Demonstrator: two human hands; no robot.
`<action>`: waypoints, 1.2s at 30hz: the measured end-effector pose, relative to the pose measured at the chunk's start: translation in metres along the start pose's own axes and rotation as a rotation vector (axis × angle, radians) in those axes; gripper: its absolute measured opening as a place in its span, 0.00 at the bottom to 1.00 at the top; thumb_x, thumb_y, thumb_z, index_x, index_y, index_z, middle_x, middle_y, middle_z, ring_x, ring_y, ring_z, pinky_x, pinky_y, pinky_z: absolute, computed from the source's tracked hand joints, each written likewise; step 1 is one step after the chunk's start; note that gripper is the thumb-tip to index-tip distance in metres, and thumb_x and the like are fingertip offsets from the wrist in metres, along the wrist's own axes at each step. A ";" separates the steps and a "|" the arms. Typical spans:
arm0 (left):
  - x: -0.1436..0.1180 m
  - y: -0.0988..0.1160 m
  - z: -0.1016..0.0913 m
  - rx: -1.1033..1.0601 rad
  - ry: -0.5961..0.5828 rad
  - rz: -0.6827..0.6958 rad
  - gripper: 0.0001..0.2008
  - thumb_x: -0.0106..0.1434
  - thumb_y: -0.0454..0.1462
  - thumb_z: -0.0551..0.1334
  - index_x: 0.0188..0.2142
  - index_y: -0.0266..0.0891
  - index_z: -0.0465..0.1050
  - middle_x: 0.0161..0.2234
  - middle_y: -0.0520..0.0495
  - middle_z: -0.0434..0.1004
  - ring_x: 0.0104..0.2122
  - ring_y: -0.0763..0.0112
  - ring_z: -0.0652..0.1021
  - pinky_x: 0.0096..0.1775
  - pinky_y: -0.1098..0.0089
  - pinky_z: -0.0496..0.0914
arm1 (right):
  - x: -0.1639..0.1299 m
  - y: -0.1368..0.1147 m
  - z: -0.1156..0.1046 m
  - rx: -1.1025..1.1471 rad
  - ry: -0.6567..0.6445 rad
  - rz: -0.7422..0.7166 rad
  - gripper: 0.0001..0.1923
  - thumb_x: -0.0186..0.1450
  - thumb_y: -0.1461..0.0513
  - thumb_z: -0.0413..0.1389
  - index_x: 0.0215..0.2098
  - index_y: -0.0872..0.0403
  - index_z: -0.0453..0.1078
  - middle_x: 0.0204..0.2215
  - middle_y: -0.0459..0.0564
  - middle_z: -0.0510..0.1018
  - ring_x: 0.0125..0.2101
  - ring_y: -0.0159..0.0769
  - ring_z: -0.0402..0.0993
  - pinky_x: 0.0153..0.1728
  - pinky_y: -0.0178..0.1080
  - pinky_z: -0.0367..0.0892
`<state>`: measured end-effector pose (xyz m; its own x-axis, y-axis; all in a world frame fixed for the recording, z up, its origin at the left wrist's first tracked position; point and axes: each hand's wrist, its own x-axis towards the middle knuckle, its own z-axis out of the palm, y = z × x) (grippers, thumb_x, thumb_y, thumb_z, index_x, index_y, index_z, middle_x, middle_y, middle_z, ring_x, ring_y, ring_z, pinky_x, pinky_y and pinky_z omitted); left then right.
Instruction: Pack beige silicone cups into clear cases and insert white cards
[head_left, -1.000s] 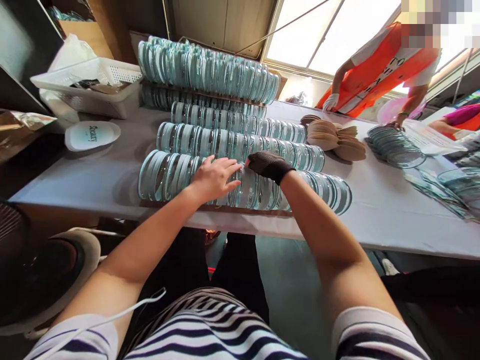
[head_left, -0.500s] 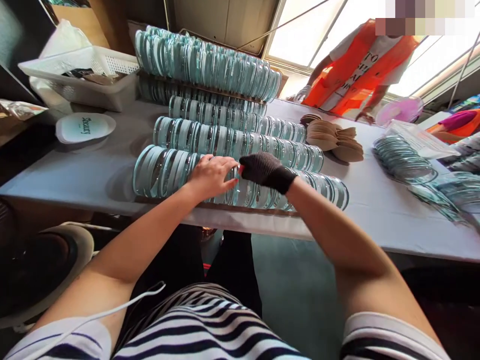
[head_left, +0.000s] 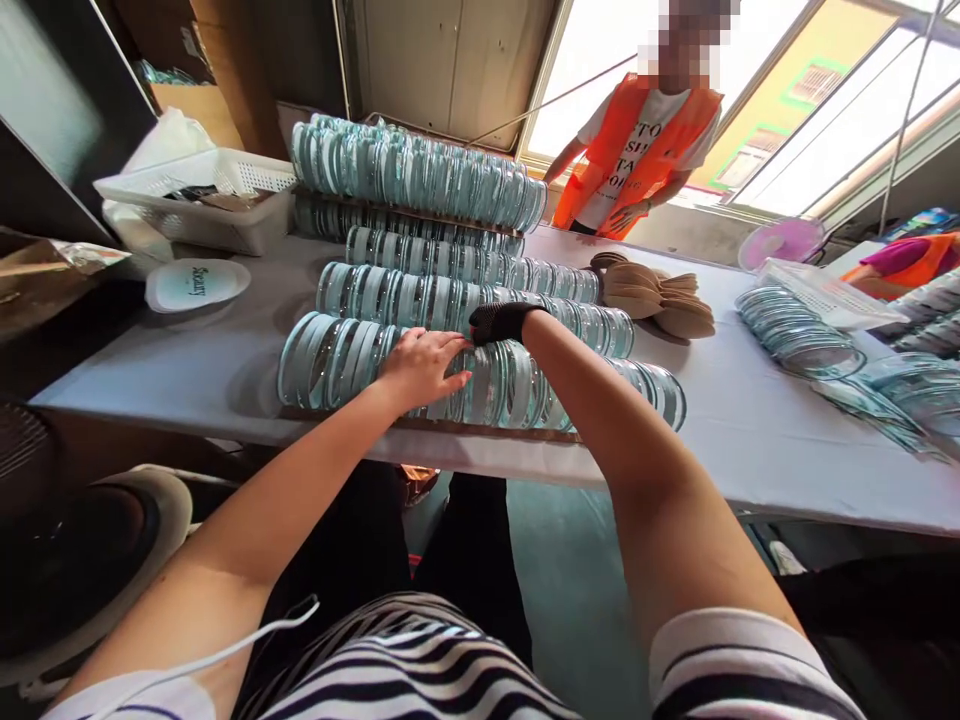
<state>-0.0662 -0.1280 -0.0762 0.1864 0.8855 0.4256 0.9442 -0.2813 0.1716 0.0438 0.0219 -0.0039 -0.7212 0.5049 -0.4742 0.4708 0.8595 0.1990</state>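
A front row of round, clear bluish plastic pieces with white bands (head_left: pixel 337 362) stands on edge, packed side by side near the table's front edge. My left hand (head_left: pixel 424 368) is bare and lies over the middle of this row, fingers stretched and thumb apart. Just to its right, my right hand (head_left: pixel 495 324) wears a dark ribbed glove. Its fingers are curled down at the far side of the same row; whatever they hold is hidden. A second row of these pieces (head_left: pixel 405 290) stands right behind.
Stacked rows (head_left: pixel 420 170) rise at the back beside a white basket (head_left: pixel 195 205). Oval white cards (head_left: pixel 196 285) lie left, brown oval pads (head_left: pixel 660 295) right. Loose clear pieces (head_left: pixel 799 330) lie far right near a pink fan (head_left: pixel 780 243). A person in an orange vest (head_left: pixel 637 150) stands across the table (head_left: pixel 750 440).
My right hand has moved slightly left and over the far side of the front row. My left hand stays on the row. The person opposite stands more upright, and the view has shifted.
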 end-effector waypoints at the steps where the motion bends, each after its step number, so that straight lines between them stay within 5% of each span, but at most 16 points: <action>1: 0.000 0.000 0.000 -0.006 -0.003 -0.001 0.22 0.65 0.48 0.57 0.57 0.46 0.68 0.58 0.46 0.70 0.57 0.57 0.71 0.59 0.52 0.57 | 0.004 -0.001 -0.002 -0.047 -0.018 -0.033 0.18 0.63 0.62 0.54 0.47 0.65 0.76 0.41 0.59 0.81 0.37 0.38 0.74 0.35 0.34 0.63; 5: 0.002 0.002 -0.001 -0.026 -0.019 -0.019 0.22 0.65 0.47 0.57 0.57 0.47 0.67 0.57 0.46 0.71 0.56 0.57 0.71 0.60 0.51 0.56 | -0.002 -0.005 -0.002 -0.162 0.085 0.015 0.19 0.61 0.60 0.56 0.47 0.61 0.76 0.42 0.61 0.80 0.40 0.44 0.76 0.37 0.38 0.65; 10: 0.001 0.003 -0.001 -0.057 -0.016 -0.029 0.22 0.65 0.46 0.57 0.56 0.44 0.67 0.58 0.45 0.70 0.56 0.55 0.71 0.59 0.51 0.56 | -0.057 -0.026 0.025 0.057 0.323 0.187 0.16 0.63 0.58 0.51 0.43 0.55 0.77 0.37 0.56 0.81 0.37 0.42 0.76 0.32 0.36 0.61; 15: 0.001 0.003 0.001 -0.079 -0.001 -0.032 0.21 0.64 0.46 0.57 0.56 0.45 0.68 0.58 0.46 0.70 0.56 0.56 0.71 0.59 0.52 0.55 | -0.104 -0.082 0.093 0.095 0.462 0.274 0.18 0.68 0.58 0.46 0.42 0.54 0.76 0.36 0.58 0.80 0.38 0.44 0.74 0.35 0.39 0.61; 19: 0.000 0.001 0.001 -0.081 -0.012 -0.039 0.22 0.64 0.46 0.57 0.56 0.45 0.68 0.59 0.46 0.70 0.57 0.56 0.70 0.60 0.53 0.55 | -0.100 -0.119 0.161 0.159 0.424 0.253 0.20 0.69 0.57 0.44 0.46 0.52 0.76 0.39 0.59 0.80 0.42 0.47 0.73 0.40 0.43 0.63; 22: -0.001 0.000 -0.004 -0.080 -0.030 -0.030 0.22 0.65 0.46 0.57 0.57 0.45 0.67 0.60 0.46 0.69 0.59 0.55 0.68 0.60 0.53 0.54 | -0.100 -0.121 0.183 0.209 0.407 0.216 0.21 0.70 0.56 0.43 0.49 0.51 0.76 0.40 0.58 0.80 0.42 0.48 0.73 0.41 0.44 0.64; 25: 0.002 0.009 -0.009 -0.049 -0.024 0.011 0.25 0.66 0.46 0.56 0.61 0.42 0.64 0.63 0.44 0.64 0.64 0.55 0.61 0.63 0.51 0.51 | -0.114 -0.089 0.162 0.222 0.504 0.295 0.22 0.71 0.54 0.42 0.48 0.52 0.76 0.40 0.57 0.81 0.40 0.46 0.74 0.40 0.42 0.64; 27: 0.007 0.020 -0.008 -0.025 -0.021 0.052 0.28 0.67 0.47 0.56 0.63 0.42 0.60 0.65 0.44 0.60 0.66 0.54 0.57 0.64 0.50 0.48 | -0.120 -0.052 0.130 0.193 0.633 0.479 0.23 0.71 0.55 0.42 0.50 0.54 0.75 0.43 0.59 0.80 0.42 0.45 0.74 0.41 0.40 0.63; 29: 0.013 0.033 -0.002 -0.004 -0.043 0.086 0.30 0.66 0.49 0.56 0.64 0.42 0.59 0.65 0.44 0.59 0.66 0.54 0.57 0.65 0.50 0.47 | -0.114 -0.012 0.095 0.139 0.628 0.472 0.21 0.70 0.56 0.45 0.51 0.55 0.74 0.45 0.58 0.79 0.45 0.45 0.73 0.42 0.39 0.63; 33: 0.020 0.047 0.013 0.065 -0.093 0.095 0.31 0.66 0.52 0.56 0.64 0.44 0.59 0.64 0.44 0.61 0.62 0.55 0.64 0.64 0.50 0.48 | -0.065 0.038 0.040 0.136 0.125 0.197 0.16 0.64 0.61 0.52 0.46 0.58 0.76 0.41 0.54 0.81 0.38 0.38 0.75 0.38 0.34 0.64; 36: 0.020 0.047 0.017 0.093 -0.097 0.090 0.31 0.65 0.53 0.56 0.64 0.45 0.59 0.64 0.45 0.62 0.61 0.56 0.65 0.64 0.50 0.48 | -0.036 0.041 0.020 0.014 -0.063 0.036 0.16 0.63 0.65 0.53 0.46 0.62 0.76 0.40 0.53 0.81 0.39 0.36 0.74 0.39 0.34 0.65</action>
<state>-0.0137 -0.1166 -0.0751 0.2921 0.8912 0.3469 0.9429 -0.3292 0.0518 0.0994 0.0371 0.0046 -0.6705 0.5292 -0.5200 0.5032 0.8394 0.2054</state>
